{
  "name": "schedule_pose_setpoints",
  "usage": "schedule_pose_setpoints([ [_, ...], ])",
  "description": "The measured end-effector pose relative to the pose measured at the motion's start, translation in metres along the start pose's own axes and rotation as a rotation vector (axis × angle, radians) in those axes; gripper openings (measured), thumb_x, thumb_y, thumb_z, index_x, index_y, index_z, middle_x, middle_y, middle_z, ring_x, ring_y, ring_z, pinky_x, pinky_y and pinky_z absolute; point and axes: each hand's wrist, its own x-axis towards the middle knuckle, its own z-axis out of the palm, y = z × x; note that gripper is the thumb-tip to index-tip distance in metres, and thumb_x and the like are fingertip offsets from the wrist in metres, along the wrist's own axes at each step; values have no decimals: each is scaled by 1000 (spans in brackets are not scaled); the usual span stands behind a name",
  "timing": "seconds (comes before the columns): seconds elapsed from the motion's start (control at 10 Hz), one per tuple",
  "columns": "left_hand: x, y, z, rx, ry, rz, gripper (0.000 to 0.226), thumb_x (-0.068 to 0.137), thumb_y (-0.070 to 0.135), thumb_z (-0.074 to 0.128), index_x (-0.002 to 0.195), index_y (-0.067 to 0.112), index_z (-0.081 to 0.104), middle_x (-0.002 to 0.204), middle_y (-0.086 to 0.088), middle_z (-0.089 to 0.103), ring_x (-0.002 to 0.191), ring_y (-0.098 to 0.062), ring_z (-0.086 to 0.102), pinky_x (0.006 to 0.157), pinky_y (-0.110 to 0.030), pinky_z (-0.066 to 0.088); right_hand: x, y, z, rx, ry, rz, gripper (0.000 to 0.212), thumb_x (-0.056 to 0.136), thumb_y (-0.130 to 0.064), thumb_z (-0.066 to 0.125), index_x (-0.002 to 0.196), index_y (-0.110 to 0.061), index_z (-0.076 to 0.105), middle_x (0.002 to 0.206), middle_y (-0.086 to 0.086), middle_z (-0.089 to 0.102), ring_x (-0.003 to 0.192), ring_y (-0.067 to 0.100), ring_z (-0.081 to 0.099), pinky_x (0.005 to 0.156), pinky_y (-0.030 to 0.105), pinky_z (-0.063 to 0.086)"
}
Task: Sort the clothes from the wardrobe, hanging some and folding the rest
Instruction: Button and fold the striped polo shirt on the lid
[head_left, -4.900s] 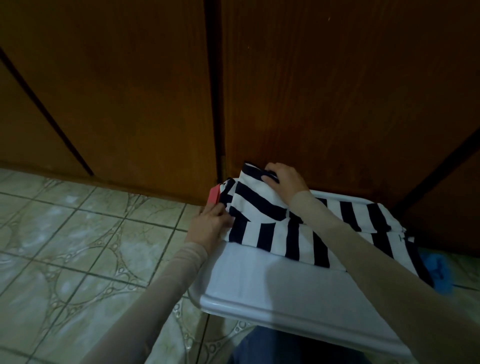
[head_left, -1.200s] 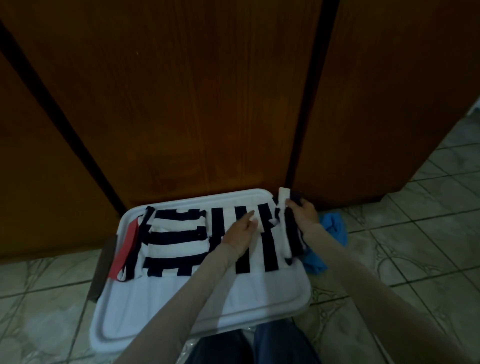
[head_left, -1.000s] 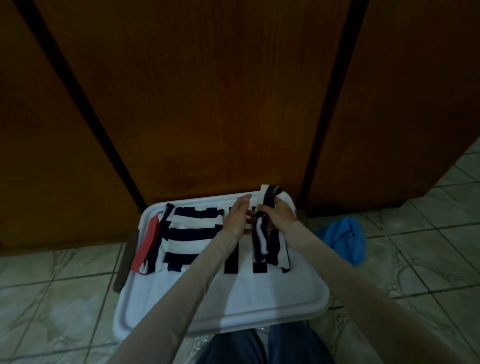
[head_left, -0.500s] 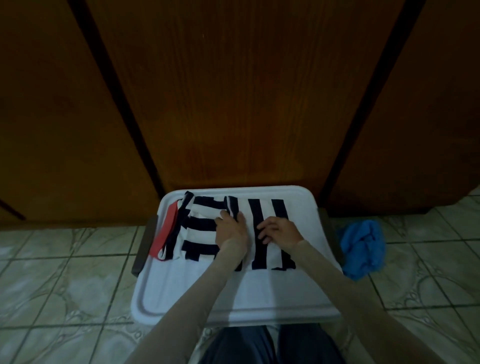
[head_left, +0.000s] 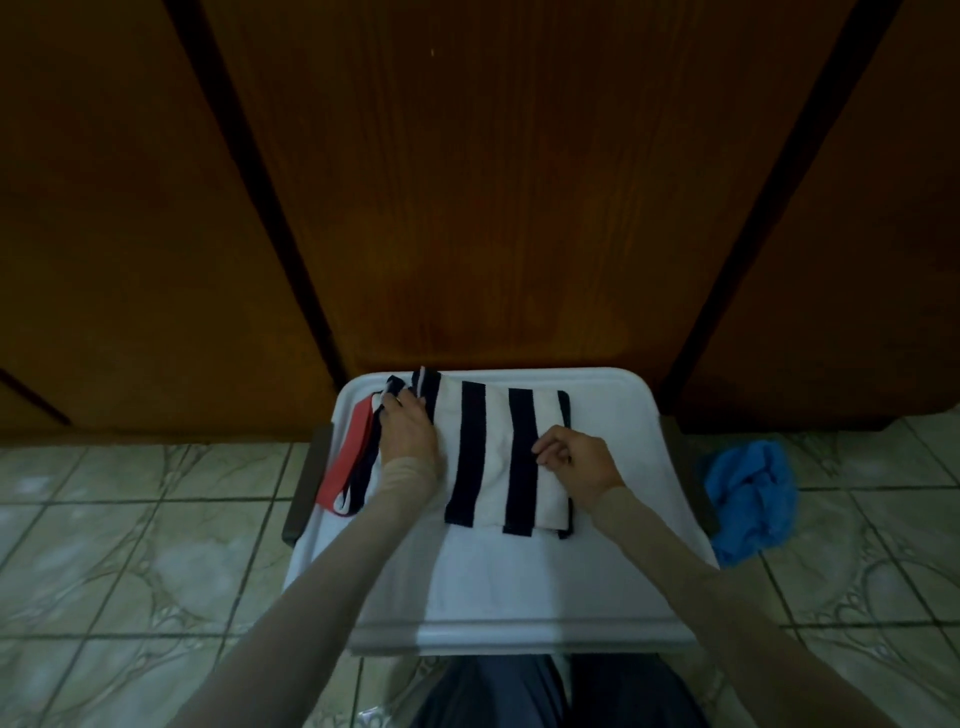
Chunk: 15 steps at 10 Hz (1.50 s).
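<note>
One folded striped garment (head_left: 493, 457), navy on white with a red band (head_left: 347, 457) at its left edge, lies on the far half of one white plastic surface (head_left: 519, 587). Two hands work it: the left hand (head_left: 408, 434) pinches the cloth at the far left corner, and the right hand (head_left: 579, 465), fingers curled loosely, rests on the right edge, gripping nothing clearly. One crumpled blue cloth (head_left: 750, 499) sits on the tiled floor (head_left: 130, 530), partly hidden behind the surface. Three wooden wardrobe doors (head_left: 493, 182) stand behind, dim.
</note>
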Motion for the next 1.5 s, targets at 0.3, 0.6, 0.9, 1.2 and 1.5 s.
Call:
schedule_pose_setpoints([
  [0.3,48,-46,-39,267,8,98,32,99,0,24,127,-6,39,134,-25,37,112,-38,50,94,-40,40,9,-23,32,-247,-77,-230,28,87,7,43,100,-10,61,105,2,54,98,13,49,89,20,41],
  [0.6,37,-72,-28,423,77,205,35,102,18,25,132,2,34,132,-19,37,119,-33,36,96,-44,37,20,-28,32,-689,-375,-185,51,103,-33,22,150,-28,2,158,-8,-4,145,8,1,117,40,-1],
  [0.9,-8,-64,-4,696,-24,443,75,81,46,-31,149,22,-11,157,-7,-16,144,-23,-17,98,-53,-30,11,-22,31,-842,-438,-47,56,101,-44,14,148,-30,-11,157,-7,-11,145,10,2,116,44,3],
  [1.2,-33,-42,14,585,-396,616,55,101,24,26,150,24,1,158,7,-5,145,-9,-10,112,-50,-15,-24,-46,18,-1131,-325,-56,42,100,-21,34,140,-10,33,140,10,39,124,26,41,101,35,30],
  [1.5,-53,-20,25,416,-432,749,71,84,-11,43,143,27,33,159,3,2,146,-14,-5,116,-44,-3,-58,-48,5,-924,-360,8,27,95,-19,43,111,-4,58,118,13,57,106,27,55,76,27,37],
])
